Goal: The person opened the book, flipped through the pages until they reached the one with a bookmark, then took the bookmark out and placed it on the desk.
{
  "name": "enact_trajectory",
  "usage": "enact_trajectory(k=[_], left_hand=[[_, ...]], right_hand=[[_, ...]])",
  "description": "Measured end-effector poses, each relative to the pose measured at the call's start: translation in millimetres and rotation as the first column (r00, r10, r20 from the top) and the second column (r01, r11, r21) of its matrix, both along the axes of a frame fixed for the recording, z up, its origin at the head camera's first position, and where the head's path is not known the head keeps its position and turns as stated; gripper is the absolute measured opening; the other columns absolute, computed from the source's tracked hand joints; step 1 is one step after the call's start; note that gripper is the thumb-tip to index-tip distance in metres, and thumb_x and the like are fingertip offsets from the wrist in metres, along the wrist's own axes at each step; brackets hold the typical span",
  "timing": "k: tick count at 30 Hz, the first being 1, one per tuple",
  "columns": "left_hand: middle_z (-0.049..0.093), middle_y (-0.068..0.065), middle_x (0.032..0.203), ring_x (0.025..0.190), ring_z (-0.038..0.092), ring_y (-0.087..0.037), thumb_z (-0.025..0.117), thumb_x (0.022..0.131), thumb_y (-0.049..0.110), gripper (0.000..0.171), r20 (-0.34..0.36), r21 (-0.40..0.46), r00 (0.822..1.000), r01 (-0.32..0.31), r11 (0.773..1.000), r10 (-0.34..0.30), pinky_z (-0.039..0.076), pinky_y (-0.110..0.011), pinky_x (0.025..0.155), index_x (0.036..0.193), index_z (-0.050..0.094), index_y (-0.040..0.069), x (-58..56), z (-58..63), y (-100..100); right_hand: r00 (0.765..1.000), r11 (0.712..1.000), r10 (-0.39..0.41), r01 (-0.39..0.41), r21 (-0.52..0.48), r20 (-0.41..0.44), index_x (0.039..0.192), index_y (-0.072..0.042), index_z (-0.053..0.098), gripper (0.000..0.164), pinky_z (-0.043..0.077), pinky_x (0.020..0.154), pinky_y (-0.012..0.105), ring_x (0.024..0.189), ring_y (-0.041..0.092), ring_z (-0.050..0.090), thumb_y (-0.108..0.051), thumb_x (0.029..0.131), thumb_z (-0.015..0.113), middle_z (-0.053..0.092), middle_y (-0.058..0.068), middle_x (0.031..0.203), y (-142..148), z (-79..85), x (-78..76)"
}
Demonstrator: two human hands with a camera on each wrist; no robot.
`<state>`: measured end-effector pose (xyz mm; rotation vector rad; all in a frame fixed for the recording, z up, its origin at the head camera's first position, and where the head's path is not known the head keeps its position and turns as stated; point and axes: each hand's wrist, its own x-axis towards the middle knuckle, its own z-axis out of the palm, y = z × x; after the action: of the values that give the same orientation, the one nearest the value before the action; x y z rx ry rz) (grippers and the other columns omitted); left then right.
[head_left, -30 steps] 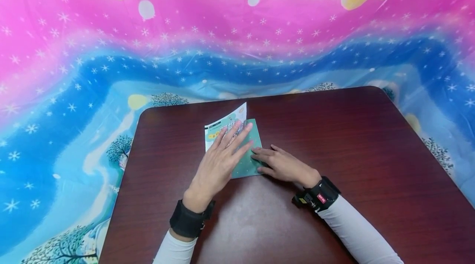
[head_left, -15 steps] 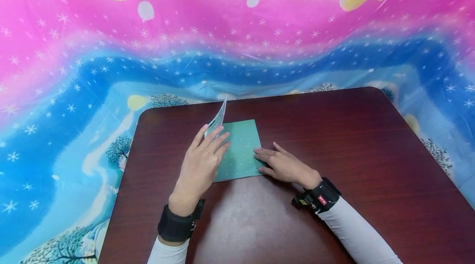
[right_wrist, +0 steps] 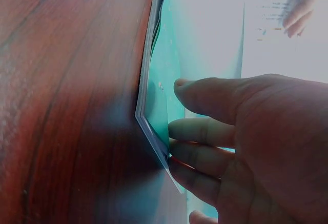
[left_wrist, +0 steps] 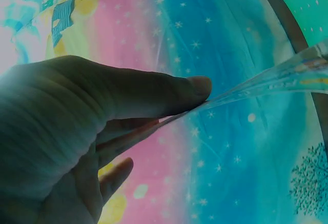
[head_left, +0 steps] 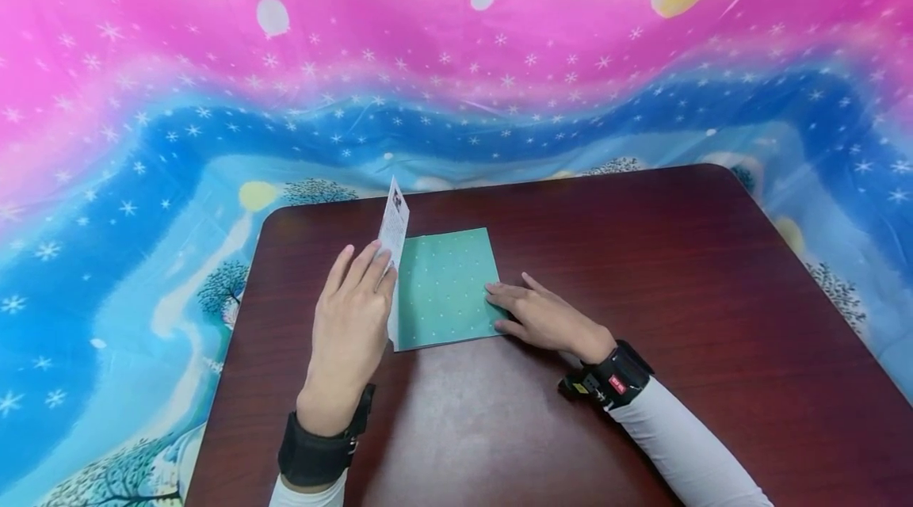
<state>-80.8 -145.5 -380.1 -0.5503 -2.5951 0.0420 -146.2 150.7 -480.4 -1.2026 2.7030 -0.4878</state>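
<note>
A thin booklet with a green, white-dotted inner page (head_left: 445, 285) lies on the table. Its front cover (head_left: 395, 214) stands almost upright along the left side, printed side turned away in the head view. My left hand (head_left: 348, 333) pinches this cover. In the left wrist view the thumb (left_wrist: 179, 92) lies on one face of the cover (left_wrist: 256, 88) and the fingers lie behind it. At the booklet's right edge rests my right hand (head_left: 545, 318), fingers extended. The right wrist view shows its fingertips (right_wrist: 182, 129) touching the green page beside the layered page edges (right_wrist: 146, 93).
The dark red wooden table (head_left: 678, 269) has rounded far corners. Behind it hangs a pink and blue cloth (head_left: 456, 79) with snowflakes and trees. A black strap with a small camera sits on each wrist, including the right wrist strap (head_left: 616, 376).
My left hand has moved left, swinging the cover from over the green page to nearly upright at the left side. More green page shows. The right hand has stayed at the right edge.
</note>
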Motion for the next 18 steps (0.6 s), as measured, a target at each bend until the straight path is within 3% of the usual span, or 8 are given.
enact_trajectory(k=[6,10,14,18], left_hand=[[0.062,-0.020,0.132,0.139,0.041,-0.031,0.074,0.070,-0.007,0.045,0.016,-0.008,0.997,-0.078,0.997,0.078,0.014,-0.047,0.120,0.115,0.071,-0.004,6.1,-3.8,-13],[0.062,-0.025,0.129,0.131,0.048,-0.037,0.082,0.067,0.004,0.054,0.108,0.005,0.978,-0.179,0.984,0.178,0.015,-0.051,0.119,0.118,0.068,-0.005,9.3,-9.9,-19],[0.062,-0.028,0.126,0.120,0.055,-0.045,0.084,0.071,0.019,0.061,0.270,0.043,0.932,-0.264,0.964,0.243,0.025,-0.061,0.112,0.126,0.064,-0.003,6.3,-21.2,-22],[0.060,-0.027,0.131,0.118,0.056,-0.046,0.075,0.082,0.028,0.063,0.462,0.083,0.856,-0.300,0.950,0.231,0.036,-0.067,0.102,0.135,0.058,-0.001,-3.6,-37.6,-24]], right_hand=[[1.000,1.000,-0.006,0.006,-0.001,0.002,0.144,-0.009,0.052,0.054,0.018,0.116,0.056,0.140,0.021,0.040,-0.038,0.098,0.054,0.046,0.008,0.152,0,-1.1,-0.6],[1.000,1.000,-0.005,0.005,-0.008,0.000,0.143,-0.008,0.052,0.054,0.019,0.116,0.056,0.140,0.021,0.041,-0.037,0.098,0.054,0.046,0.008,0.152,0,-0.1,-0.5],[1.000,1.000,-0.002,0.002,-0.021,0.000,0.143,-0.007,0.052,0.054,0.020,0.116,0.057,0.139,0.021,0.041,-0.035,0.097,0.056,0.046,0.009,0.151,-1,0.7,-0.2],[1.000,1.000,-0.005,0.005,-0.030,0.004,0.142,-0.006,0.053,0.053,0.020,0.116,0.057,0.139,0.022,0.042,-0.034,0.097,0.057,0.047,0.010,0.151,-2,0.6,0.3]])
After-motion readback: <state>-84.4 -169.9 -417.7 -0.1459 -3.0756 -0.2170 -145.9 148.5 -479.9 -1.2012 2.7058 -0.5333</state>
